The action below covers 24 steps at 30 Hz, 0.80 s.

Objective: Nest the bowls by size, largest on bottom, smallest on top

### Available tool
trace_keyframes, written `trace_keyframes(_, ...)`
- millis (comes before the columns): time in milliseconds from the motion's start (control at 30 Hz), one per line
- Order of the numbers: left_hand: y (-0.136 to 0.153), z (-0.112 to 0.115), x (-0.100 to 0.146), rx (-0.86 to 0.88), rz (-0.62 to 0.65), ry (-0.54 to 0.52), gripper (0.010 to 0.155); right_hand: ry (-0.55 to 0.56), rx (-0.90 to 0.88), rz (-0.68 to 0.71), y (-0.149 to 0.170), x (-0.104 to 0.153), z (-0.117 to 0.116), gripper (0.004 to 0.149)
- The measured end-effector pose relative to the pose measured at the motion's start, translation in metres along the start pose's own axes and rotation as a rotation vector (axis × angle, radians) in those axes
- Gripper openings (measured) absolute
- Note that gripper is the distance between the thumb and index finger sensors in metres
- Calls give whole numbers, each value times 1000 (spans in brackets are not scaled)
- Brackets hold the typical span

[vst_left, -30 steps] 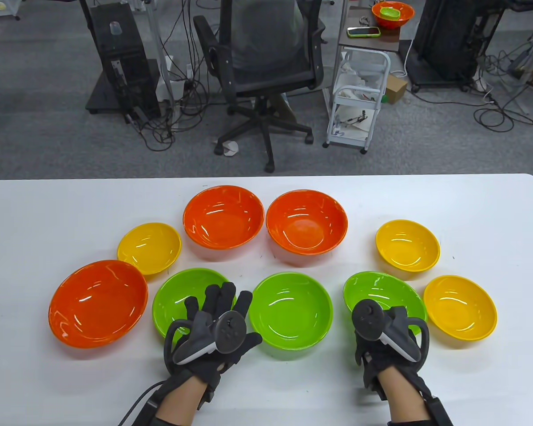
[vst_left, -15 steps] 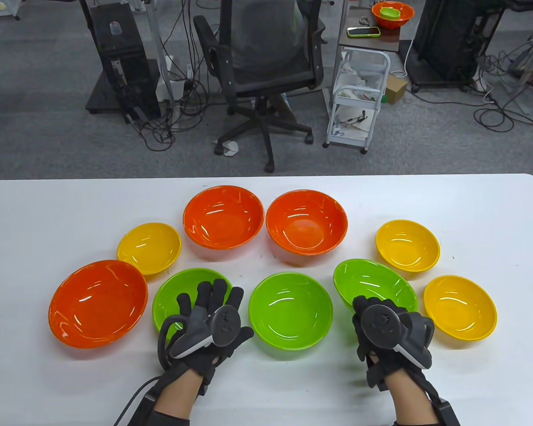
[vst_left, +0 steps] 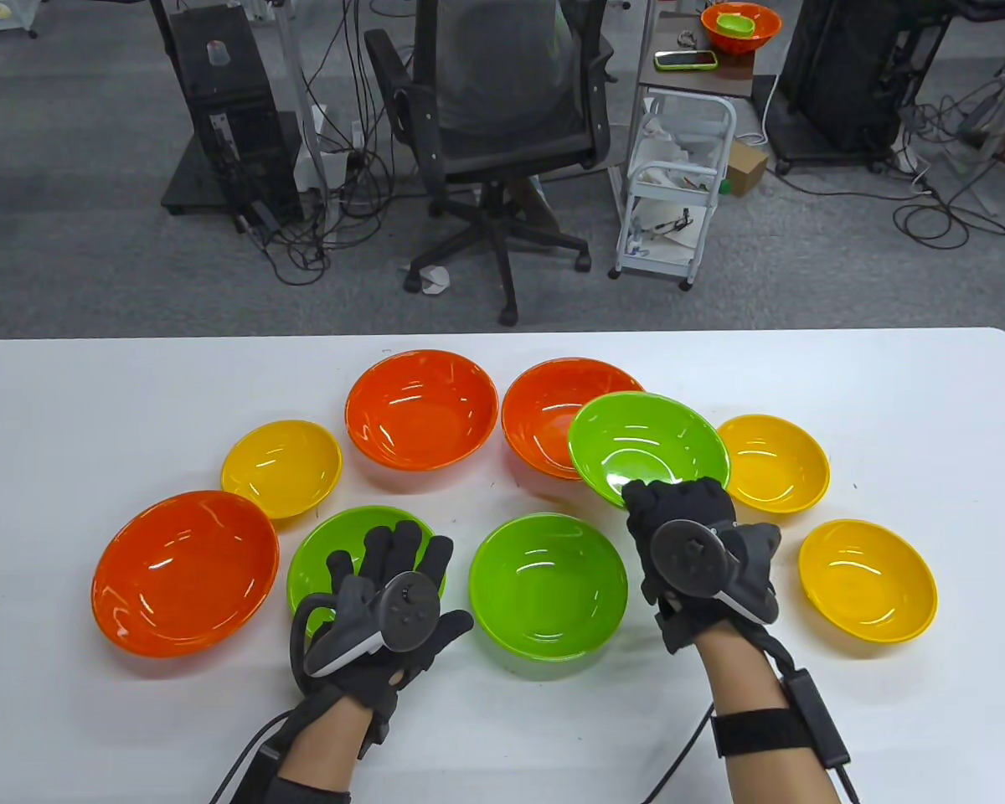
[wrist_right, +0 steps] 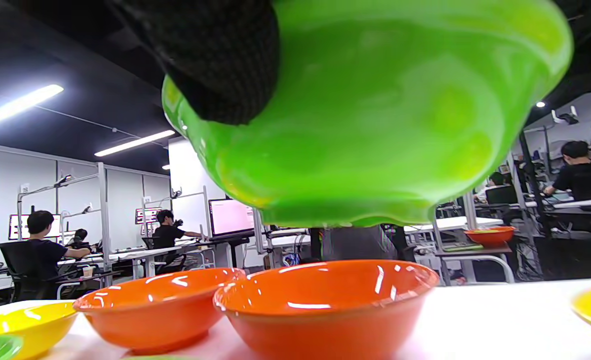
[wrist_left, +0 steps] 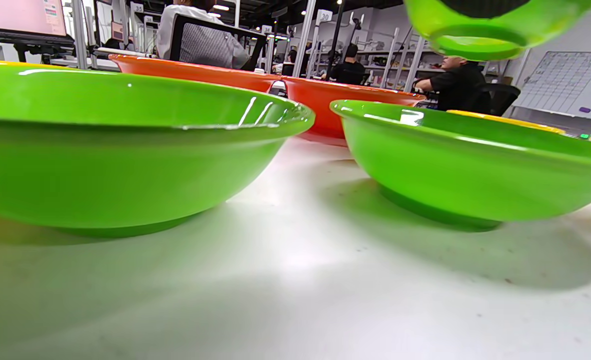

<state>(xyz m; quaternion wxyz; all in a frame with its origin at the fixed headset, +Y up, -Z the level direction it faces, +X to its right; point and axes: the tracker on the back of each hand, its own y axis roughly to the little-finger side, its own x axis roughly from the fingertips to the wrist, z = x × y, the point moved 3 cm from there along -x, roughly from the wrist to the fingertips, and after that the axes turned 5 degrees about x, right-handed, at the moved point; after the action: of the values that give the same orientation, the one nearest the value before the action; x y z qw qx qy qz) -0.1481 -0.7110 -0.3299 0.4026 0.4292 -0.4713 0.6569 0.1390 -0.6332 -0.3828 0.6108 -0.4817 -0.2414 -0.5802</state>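
Observation:
My right hand (vst_left: pixel 678 515) grips a green bowl (vst_left: pixel 646 448) by its near rim and holds it in the air, over the near right edge of an orange bowl (vst_left: pixel 544 427). In the right wrist view the green bowl's underside (wrist_right: pixel 375 120) hangs above that orange bowl (wrist_right: pixel 325 305). My left hand (vst_left: pixel 389 578) rests with fingers spread on the near rim of the left green bowl (vst_left: pixel 335 557). A third green bowl (vst_left: pixel 548 582) sits at the centre front. Another orange bowl (vst_left: pixel 421 408) and a large orange bowl (vst_left: pixel 184 569) sit left.
Three yellow bowls sit on the white table (vst_left: pixel 930 402): one at left (vst_left: pixel 281 465), two at right (vst_left: pixel 775 461) (vst_left: pixel 867 578). An office chair (vst_left: pixel 502 126) and a white cart (vst_left: pixel 678 184) stand beyond the table's far edge.
My right hand has lifted the right green bowl off the table and carried it up and to the left, toward the orange bowl. My left hand has barely moved.

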Motion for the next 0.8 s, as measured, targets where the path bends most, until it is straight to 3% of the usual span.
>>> trace_keyframes(333, -5, -4, 3, 12, 19, -24, 85, -67, 54, -42, -14, -56, -35, 38)
trace_keyframes(800, -1, -5, 4, 46, 18, -37, 84, -204, 115, -101, -11, -81, -82, 38)
